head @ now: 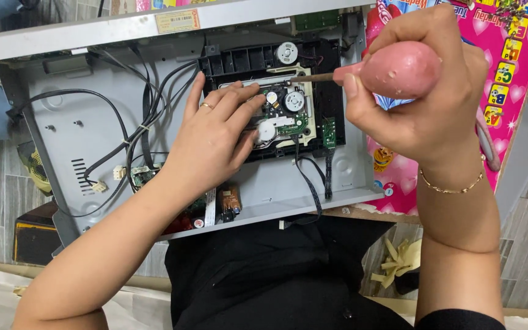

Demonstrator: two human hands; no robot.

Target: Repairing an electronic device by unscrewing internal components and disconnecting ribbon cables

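Two hands: both of the person's bare hands work over an opened grey metal chassis (68,131) that rests across the person's lap, seen from above.
Right hand: the right hand (426,101) is closed around the pink bulbous handle of a screwdriver (392,69), fingers and thumb wrapped over it; a thin gold bracelet (451,186) circles the wrist.
Screwdriver: its slim shaft runs leftward from the handle, and the tip meets the far edge of the disc drive mechanism (285,110).
Left hand: the left hand (215,137) lies flat and open, palm down, holding nothing; its fingers spread over the near-left part of the disc drive mechanism and press on it. A ring (206,106) sits on one finger.
Disc drive mechanism: a black frame in the right half of the chassis, with a white inner plate, a small green circuit board, round silver motor parts and a white gear.
Cables: black cables (135,116) loop across the left floor of the chassis, ending in small white connectors (99,185) near the vent slots.
Near edge: a ribbon cable and a brown component (230,198) sit just beside the left wrist.
Right side: a pink printed sheet (514,67) with hearts and coloured squares lies under and beyond the chassis.
Clothing: black fabric (276,275) fills the near middle.
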